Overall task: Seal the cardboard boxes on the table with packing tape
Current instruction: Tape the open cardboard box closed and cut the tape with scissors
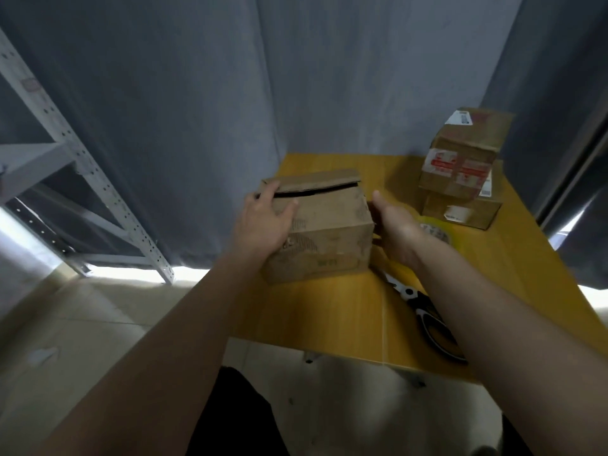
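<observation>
A worn brown cardboard box (329, 232) sits at the left edge of the yellow table (329, 311). Its far top flap stands slightly raised, leaving a dark gap. My left hand (263, 222) lies flat on the box's top left corner, fingers straight, thumb on the near flap. My right hand (394, 225) is held against the box's right side with fingers relaxed. A roll of packing tape (437, 233) lies on the table just behind my right wrist, partly hidden by it.
Two taped cardboard boxes (460, 179) are stacked at the table's far right. Black-handled scissors (424, 311) lie on the table under my right forearm. A grey metal shelf frame (82, 179) stands to the left. A grey curtain (263, 77) hangs behind.
</observation>
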The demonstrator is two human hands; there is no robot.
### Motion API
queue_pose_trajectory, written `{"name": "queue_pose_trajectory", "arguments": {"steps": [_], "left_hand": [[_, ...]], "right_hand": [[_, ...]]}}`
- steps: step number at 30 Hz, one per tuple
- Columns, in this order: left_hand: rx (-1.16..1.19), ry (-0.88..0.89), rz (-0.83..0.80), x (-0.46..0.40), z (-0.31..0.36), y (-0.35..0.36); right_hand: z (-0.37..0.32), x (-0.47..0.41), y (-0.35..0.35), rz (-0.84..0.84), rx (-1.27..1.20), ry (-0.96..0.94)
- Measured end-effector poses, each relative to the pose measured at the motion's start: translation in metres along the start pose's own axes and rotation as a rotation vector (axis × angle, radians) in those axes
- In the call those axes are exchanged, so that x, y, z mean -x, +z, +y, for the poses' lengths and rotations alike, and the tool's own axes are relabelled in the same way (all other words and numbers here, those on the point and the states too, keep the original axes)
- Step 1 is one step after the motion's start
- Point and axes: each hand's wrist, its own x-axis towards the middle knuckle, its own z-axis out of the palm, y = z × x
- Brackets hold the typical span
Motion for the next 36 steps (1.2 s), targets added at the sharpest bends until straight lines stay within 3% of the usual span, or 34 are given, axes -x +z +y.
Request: {"name": "queue_pose_trajectory", "arguments": {"steps": [4, 10, 15, 22, 24, 27, 29, 31, 33, 36], "left_hand": [[0.031, 0.017, -0.002, -0.005, 0.000, -0.002], [0.104, 0.062, -0.027, -0.010, 0.000, -0.007], [0.070, 0.078, -0.045, -0.014, 0.002, -0.009], [0.087, -0.023, -0.014, -0.010, 0.013, -0.001], [0.109, -0.054, -0.005, -0.008, 0.017, 0.003], [0.224, -0.115, -0.033, -0.009, 0.023, 0.008], [0.463, -0.206, -0.077, -0.009, 0.027, 0.011], [0.708, -0.295, -0.150, -0.006, 0.032, 0.014], [0.848, -0.331, -0.202, -0.003, 0.033, 0.017], [0.934, -0.342, -0.185, 0.001, 0.034, 0.020]], "right_hand": [[0.004, 0.007, 0.002, 0.022, -0.116, 0.037], [0.005, 0.013, -0.005, 0.218, -0.411, 0.053], [0.006, 0.020, -0.002, 0.160, -0.533, 0.097], [-0.009, 0.028, -0.004, -0.003, -0.540, -0.134], [-0.009, 0.025, -0.016, 0.074, -0.377, -0.208], [-0.003, 0.016, -0.041, 0.330, 0.340, -0.264], [0.007, 0.016, -0.054, 0.285, 0.880, -0.122], [0.020, 0.017, -0.061, 0.212, 1.248, 0.034], [0.030, 0.018, -0.062, 0.225, 1.381, 0.078], [0.035, 0.017, -0.069, 0.293, 1.281, 0.072]]}}
